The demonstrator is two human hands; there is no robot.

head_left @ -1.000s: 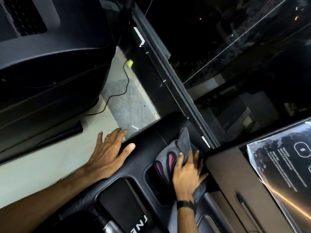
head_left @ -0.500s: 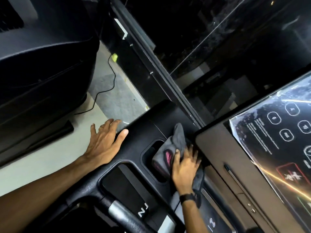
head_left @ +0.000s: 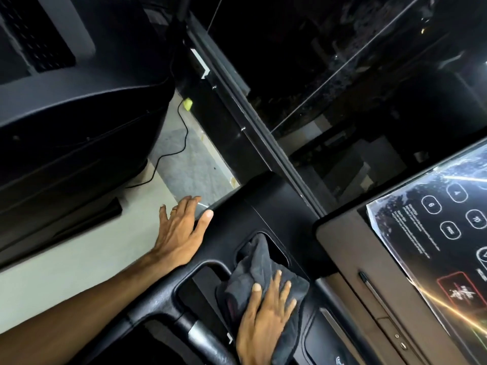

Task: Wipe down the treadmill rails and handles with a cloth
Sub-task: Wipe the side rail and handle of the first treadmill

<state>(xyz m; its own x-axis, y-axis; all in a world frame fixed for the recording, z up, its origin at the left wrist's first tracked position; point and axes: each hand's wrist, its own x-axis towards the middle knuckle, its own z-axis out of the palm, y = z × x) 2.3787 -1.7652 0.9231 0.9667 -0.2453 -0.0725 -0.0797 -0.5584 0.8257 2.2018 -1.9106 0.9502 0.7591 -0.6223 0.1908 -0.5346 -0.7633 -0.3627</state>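
A dark grey cloth (head_left: 259, 270) lies bunched on the black treadmill console tray (head_left: 245, 214), its far end dipping into a recessed cup pocket (head_left: 276, 248). My right hand (head_left: 266, 317) presses flat on the cloth's near part, fingers spread. My left hand (head_left: 181, 233) rests open and flat on the tray's left edge, holding nothing; a ring shows on one finger. A black handle with a silver sensor band (head_left: 203, 335) runs toward me between my arms.
The glossy control panel (head_left: 432, 233) with round buttons fills the right side. Another black machine (head_left: 73, 101) stands at the left across a strip of pale floor (head_left: 79, 259). A black cable (head_left: 181, 138) lies on the floor. A dark window frame (head_left: 263, 133) runs diagonally ahead.
My right hand has dragged the cloth toward me, from the far side of the pocket onto the near tray surface. My left hand has stayed on the tray edge.
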